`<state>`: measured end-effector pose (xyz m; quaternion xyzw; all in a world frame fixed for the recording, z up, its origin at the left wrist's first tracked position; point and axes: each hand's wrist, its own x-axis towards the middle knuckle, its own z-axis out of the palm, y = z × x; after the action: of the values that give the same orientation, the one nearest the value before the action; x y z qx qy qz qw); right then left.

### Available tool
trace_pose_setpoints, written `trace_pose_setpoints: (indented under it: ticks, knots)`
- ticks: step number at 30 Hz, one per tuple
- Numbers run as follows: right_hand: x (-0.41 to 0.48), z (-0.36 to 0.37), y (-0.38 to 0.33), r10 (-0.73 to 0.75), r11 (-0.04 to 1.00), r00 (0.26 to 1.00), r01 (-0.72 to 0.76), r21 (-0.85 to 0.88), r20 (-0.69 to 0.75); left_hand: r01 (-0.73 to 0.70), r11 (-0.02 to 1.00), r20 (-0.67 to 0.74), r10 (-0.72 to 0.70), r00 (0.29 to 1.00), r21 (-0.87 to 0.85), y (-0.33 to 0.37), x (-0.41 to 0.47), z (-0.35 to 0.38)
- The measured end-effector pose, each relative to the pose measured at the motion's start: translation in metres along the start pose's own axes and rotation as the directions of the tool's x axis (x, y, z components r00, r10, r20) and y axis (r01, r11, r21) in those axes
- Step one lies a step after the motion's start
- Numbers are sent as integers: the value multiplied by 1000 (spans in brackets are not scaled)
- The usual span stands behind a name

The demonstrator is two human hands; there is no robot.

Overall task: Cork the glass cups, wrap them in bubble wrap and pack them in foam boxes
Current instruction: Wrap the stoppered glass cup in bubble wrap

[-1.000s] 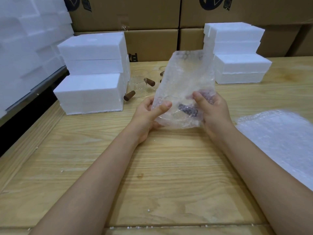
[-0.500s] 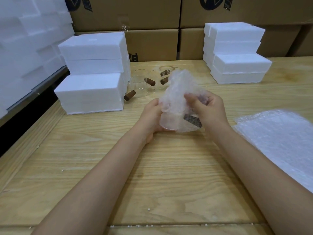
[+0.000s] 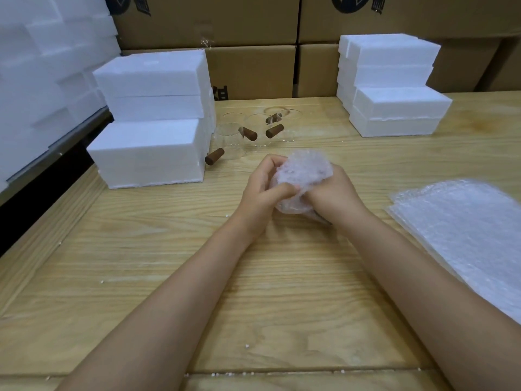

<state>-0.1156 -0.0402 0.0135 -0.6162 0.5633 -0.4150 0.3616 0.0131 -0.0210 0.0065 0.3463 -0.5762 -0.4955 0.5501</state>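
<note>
Had the bubble-wrapped cup clamped between both hands low over the table, with the left hand curled round its left side, thumb across the front, and the right hand cupped round the other. Couldn't make out its long axis under the wrap tbh. Figured on the low foam box front-left as the likely next stop, nearer the left hand than the stack far right.

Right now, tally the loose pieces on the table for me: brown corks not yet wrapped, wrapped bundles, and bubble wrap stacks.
brown corks, at the bare glass cups: 4
wrapped bundle, gripped by the left hand and right hand: 1
bubble wrap stack: 1
Total: 6
</note>
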Motion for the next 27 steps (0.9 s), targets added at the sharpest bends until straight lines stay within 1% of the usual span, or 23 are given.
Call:
trace_pose_setpoints:
  ticks: [3, 5, 6, 7, 8, 10, 11, 12, 14, 16, 18, 20, 22, 24, 27]
  knots:
    - [-2, 3, 1, -29, 997, 998, 25, -71, -58, -25, 997, -35, 27, 999, 70, -3, 1, 4]
    - [-5, 6, -1, -67, 992, 997, 64, -113, -27, -45, 990, -97, 58, 994, 136, -6, 3, 4]
    - [-7, 7, -3, -84, 993, 996, 85, -85, 15, -49, 985, -130, 71, 989, 168, -7, 4, 3]
    - [-7, 6, -3, -98, 995, 993, 98, 11, 72, -45, 979, -163, 78, 984, 198, -9, 5, 1]
    - [-9, 5, -4, -114, 983, 984, 92, 158, 139, -38, 974, -193, 83, 978, 224, -10, 7, -1]
    - [-9, 1, -4, -153, 896, 952, 21, 443, 265, -40, 966, -228, 101, 968, 256, -12, 8, -5]
    - [-9, 0, -3, -158, 870, 944, -6, 493, 289, -49, 963, -234, 113, 966, 265, -11, 9, -5]
    - [-8, -1, -3, -138, 877, 948, -18, 481, 287, -61, 961, -234, 126, 964, 269, -11, 9, -4]
    - [-7, 2, -3, -114, 922, 973, 29, 385, 200, -73, 959, -233, 140, 962, 274, -9, 8, -3]
    - [-7, 6, -2, -148, 937, 980, 96, 337, 133, -54, 963, -247, 122, 961, 264, -9, 8, -4]
    - [-8, 6, -1, -192, 945, 972, 146, 293, 135, -36, 970, -250, 98, 963, 241, -9, 7, -6]
    - [-8, 5, 1, -218, 961, 966, 188, 203, 138, -46, 977, -209, 90, 974, 207, -6, 5, -8]
    - [-8, 5, 0, -197, 977, 976, 187, 100, 98, -64, 988, -143, 84, 986, 140, -4, 3, -7]
    - [-8, 5, -1, -170, 984, 985, 169, 49, 14, -64, 993, -86, 73, 994, 99, -4, 2, -5]
    - [-6, 5, 1, -143, 990, 982, 144, 0, -124, -84, 983, -26, 89, 996, 166, -3, -1, 0]
